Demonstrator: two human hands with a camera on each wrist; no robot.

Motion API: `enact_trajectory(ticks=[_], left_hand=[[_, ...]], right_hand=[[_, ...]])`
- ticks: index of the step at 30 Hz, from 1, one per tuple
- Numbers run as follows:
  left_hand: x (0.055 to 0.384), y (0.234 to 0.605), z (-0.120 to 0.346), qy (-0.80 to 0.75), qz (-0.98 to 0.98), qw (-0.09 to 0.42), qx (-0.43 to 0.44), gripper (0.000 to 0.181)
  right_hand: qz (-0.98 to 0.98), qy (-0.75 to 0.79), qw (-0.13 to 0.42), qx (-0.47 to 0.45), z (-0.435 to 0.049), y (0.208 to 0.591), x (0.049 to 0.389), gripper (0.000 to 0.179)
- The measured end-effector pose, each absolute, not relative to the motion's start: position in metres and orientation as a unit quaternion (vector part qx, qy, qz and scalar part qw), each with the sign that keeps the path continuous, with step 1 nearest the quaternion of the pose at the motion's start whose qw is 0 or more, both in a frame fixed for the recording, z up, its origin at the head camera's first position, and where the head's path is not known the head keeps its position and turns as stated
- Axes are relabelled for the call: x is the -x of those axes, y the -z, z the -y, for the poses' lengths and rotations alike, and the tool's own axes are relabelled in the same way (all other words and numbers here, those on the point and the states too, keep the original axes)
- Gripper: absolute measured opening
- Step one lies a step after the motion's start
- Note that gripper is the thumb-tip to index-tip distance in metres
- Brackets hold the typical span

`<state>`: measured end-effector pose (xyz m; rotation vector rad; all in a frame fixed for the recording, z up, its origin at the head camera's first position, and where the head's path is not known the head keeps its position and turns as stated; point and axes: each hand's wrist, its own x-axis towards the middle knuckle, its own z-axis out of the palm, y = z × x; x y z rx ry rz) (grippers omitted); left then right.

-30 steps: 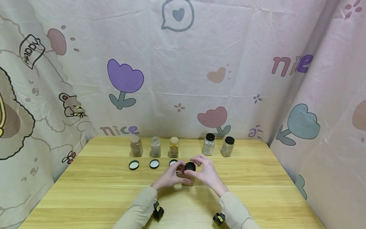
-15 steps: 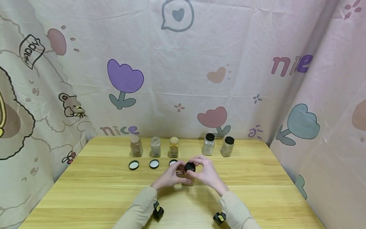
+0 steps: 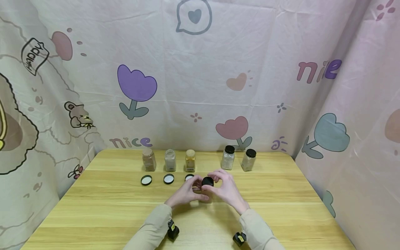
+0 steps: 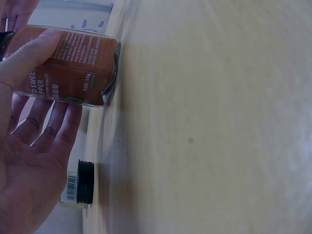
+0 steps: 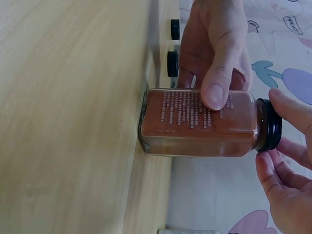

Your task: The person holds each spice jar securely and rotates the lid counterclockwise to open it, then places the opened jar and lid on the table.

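Note:
Upright on the wooden table stands a square glass spice jar [image 5: 195,126] of red-brown powder, its label partly reading "pepper". My left hand [image 3: 187,193] grips the jar's body, with the thumb across the label in the right wrist view. At the top is a black lid [image 5: 269,126], seated on the jar's neck. My right hand [image 3: 227,190] pinches that lid between thumb and fingers. In the head view both hands cover much of the jar, and only the lid [image 3: 207,182] and a low part of the glass show.
Behind, at left, stand three uncapped jars: brown [image 3: 149,161], greyish [image 3: 170,162] and yellow [image 3: 190,162]. Three black-rimmed lids lie before them, one [image 3: 146,180] at far left, one partly behind my left hand. Two black-capped jars [image 3: 228,159] stand at back right. A patterned cloth [image 3: 193,69] hangs behind.
The right thumb and fingers have shifted slightly round the lid, in and back again. The left hand and the jar stay in place.

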<state>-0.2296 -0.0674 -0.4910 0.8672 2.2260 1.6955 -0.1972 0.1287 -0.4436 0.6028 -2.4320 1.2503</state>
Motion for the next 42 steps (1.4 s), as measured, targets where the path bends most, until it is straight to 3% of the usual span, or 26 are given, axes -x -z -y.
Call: enact_trajectory(ticks=[15,28,37,42], left_hand=[[0.2306,0.4919,0.0675,-0.569,-0.762,0.1,-0.294,0.046],[0.2299,0.4912,0.067,-0.575,-0.756,0.108,-0.292,0.046],[0.2302,0.491,0.0676,-0.56,-0.768,0.099,-0.296,0.047],[0.2303,0.4912,0.0676,-0.568,-0.761,0.104,-0.296,0.047]], right_hand=[[0.852,-0.44,0.13,-0.253,-0.133,0.4409,0.1982,0.036],[0.86,-0.408,0.196,-0.236,-0.1258,0.4425,0.1963,0.041],[0.858,-0.413,0.154,-0.262,-0.1293,0.4402,0.1978,0.033],[0.858,-0.429,0.136,-0.247,-0.13,0.4391,0.1961,0.038]])
